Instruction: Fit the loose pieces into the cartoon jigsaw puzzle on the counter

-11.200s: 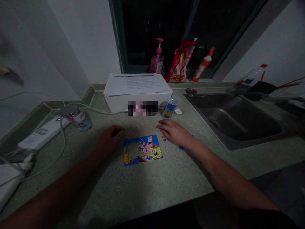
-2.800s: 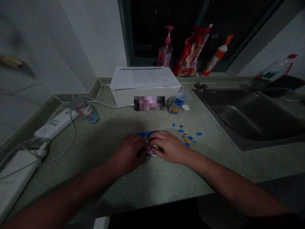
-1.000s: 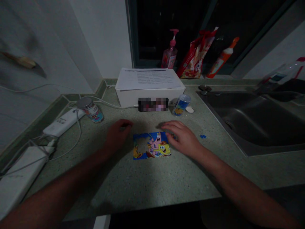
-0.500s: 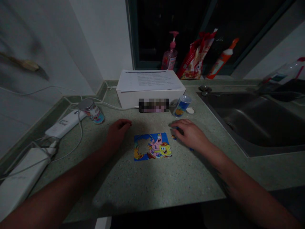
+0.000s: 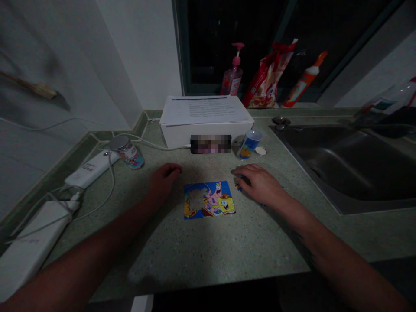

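Note:
A partly assembled jigsaw puzzle (image 5: pixel 219 201) with cartoon figures lies flat on the counter, with a gap in its upper left part. Left of its top corner rests my left hand (image 5: pixel 165 180), its fingers curled in and the thumb close to them; whatever they hold, if anything, is hidden. On the other side, my right hand (image 5: pixel 260 182) is held low with fingers and thumb apart. Loose puzzle pieces (image 5: pixel 238 186) show by its thumb, and others are partly covered by the hand and wrist.
Behind the puzzle stand a blue can (image 5: pixel 249 144) with its lid (image 5: pixel 261 151) beside it, and a white box (image 5: pixel 204 130) topped by printed paper. A candy jar (image 5: pixel 127 151), cables and power strips (image 5: pixel 39 234) occupy the left. The sink (image 5: pixel 351 169) is at right.
My right hand has shifted very slightly and its thumb stands a little lower by the loose pieces. The left hand and the puzzle look the same; the view has moved slightly.

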